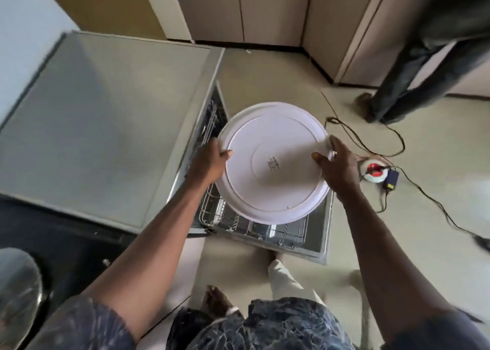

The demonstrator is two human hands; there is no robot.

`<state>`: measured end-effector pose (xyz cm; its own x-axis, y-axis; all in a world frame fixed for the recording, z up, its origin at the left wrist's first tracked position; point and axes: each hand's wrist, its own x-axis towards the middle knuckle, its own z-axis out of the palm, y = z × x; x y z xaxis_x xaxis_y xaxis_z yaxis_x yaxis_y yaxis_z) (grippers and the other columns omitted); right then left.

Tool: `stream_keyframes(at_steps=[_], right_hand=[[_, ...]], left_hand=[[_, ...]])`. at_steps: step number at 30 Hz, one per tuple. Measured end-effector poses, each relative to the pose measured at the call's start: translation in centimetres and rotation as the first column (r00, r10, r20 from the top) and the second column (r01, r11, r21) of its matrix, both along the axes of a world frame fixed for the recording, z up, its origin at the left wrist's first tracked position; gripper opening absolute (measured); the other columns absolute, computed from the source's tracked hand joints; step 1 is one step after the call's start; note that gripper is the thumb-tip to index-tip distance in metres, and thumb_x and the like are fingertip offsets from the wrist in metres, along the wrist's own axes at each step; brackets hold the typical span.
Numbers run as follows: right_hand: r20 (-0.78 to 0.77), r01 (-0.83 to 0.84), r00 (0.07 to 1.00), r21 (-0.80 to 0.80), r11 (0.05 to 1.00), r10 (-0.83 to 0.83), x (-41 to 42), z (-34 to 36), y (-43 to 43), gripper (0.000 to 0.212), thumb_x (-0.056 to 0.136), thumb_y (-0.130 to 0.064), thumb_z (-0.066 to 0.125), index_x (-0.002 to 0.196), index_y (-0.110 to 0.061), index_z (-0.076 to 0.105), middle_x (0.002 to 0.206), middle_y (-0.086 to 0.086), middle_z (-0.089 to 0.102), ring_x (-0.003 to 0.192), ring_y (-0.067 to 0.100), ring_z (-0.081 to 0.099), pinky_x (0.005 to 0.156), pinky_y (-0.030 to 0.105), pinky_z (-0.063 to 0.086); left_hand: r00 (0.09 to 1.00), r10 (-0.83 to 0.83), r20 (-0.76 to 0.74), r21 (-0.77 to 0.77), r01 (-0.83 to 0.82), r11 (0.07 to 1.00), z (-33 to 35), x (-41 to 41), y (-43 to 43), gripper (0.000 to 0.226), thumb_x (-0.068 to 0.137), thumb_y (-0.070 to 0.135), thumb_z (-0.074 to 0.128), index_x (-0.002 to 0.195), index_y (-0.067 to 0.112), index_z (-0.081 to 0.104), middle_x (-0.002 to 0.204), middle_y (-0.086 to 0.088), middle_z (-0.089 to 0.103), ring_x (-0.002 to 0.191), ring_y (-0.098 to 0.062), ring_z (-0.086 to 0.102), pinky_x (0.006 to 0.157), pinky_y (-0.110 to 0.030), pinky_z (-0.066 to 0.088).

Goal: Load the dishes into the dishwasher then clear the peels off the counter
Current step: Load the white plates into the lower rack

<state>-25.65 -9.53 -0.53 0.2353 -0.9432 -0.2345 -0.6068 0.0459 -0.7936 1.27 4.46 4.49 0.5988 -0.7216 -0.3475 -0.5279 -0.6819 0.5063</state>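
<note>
Plate (273, 161): round, white, smooth and glossy, turned underside-up. A raised foot ring and a small dark printed mark show at its centre. A second pale rim edge shows along its far side; we cannot tell whether that is another plate beneath.

It is held in the air, tilted slightly, directly above the pulled-out rack (278, 230) of the dishwasher (191, 127).

Left hand (209, 161): we grip the plate's edge on the dishwasher side, thumb lying on the underside face and fingers wrapped round behind the rim.

Right hand (336, 166): we clamp the opposite edge, thumb on the face and fingers curled over the rim.

The rack is thin pale wire in a grid with upright tines. It sits over the lowered metal door (322, 227).

The dishwasher's top (106, 124) is flat, matte grey and square-cornered.

The floor (265, 71) in front of the dishwasher is smooth beige. Past the door, thin black cables (371, 140) loop across it to a round white-and-red reel (372, 170).

Beyond the dishwasher stand plain beige cabinets (265, 10) with flat doors. Another person's dark-trousered legs (413, 84) stand well apart from the dishwasher, by those cabinets.
</note>
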Motion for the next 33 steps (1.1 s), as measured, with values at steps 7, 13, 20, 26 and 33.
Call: stream_keyframes(at_steps=[7,13,20,26,33], right_hand=[[-0.067,0.052,0.996,0.001,0.999,-0.052,-3.0,-10.0,-3.8,0.038,0.073,-0.033,0.080,0.102,-0.014,0.066,0.098,0.001,0.068,0.091,0.026,0.062,0.075,0.031,0.044],[-0.064,0.106,0.992,-0.009,0.994,-0.107,-0.6,-17.5,-7.5,0.035,0.074,-0.032,0.080,0.101,-0.014,0.068,0.090,-0.005,0.065,0.085,0.019,0.058,0.067,0.025,0.034],[-0.135,0.090,0.987,0.049,0.995,-0.082,3.6,-25.2,-10.0,0.035,0.078,-0.036,0.077,0.104,-0.014,0.068,0.090,-0.004,0.063,0.083,0.021,0.059,0.065,0.027,0.037],[-0.149,0.047,0.988,0.034,0.998,-0.041,6.1,-30.0,-11.0,0.040,0.076,-0.043,0.071,0.101,-0.013,0.063,0.087,0.003,0.057,0.088,0.032,0.061,0.074,0.048,0.052],[-0.216,0.023,0.976,-0.044,0.999,-0.032,7.9,-32.0,-13.9,0.036,0.078,-0.044,0.072,0.104,-0.018,0.067,0.097,0.006,0.073,0.085,0.027,0.064,0.067,0.032,0.045]], left_hand=[[0.996,-0.093,-0.009,0.074,0.093,0.993,-9.3,-1.6,-6.8,0.038,0.098,0.024,0.064,0.128,0.003,0.052,0.118,-0.014,0.065,0.082,-0.022,0.057,0.051,-0.019,0.035],[0.996,-0.069,0.054,0.018,0.069,0.997,-17.0,0.5,-12.1,0.040,0.098,0.023,0.063,0.133,0.008,0.051,0.129,-0.010,0.063,0.104,-0.027,0.065,0.066,-0.023,0.050],[0.994,0.007,0.110,0.007,-0.008,1.000,-25.7,4.0,-14.7,0.048,0.095,0.023,0.066,0.138,0.013,0.048,0.132,-0.012,0.063,0.117,-0.031,0.061,0.092,-0.043,0.054],[0.992,0.048,0.117,0.008,-0.049,0.999,-31.9,6.2,-15.6,0.046,0.096,0.019,0.065,0.138,0.010,0.048,0.132,-0.015,0.063,0.116,-0.032,0.062,0.085,-0.035,0.050],[0.992,0.076,0.100,-0.107,-0.065,0.992,-35.6,8.6,-18.3,0.049,0.096,0.020,0.064,0.142,0.014,0.047,0.133,-0.010,0.063,0.116,-0.025,0.062,0.093,-0.036,0.054]])
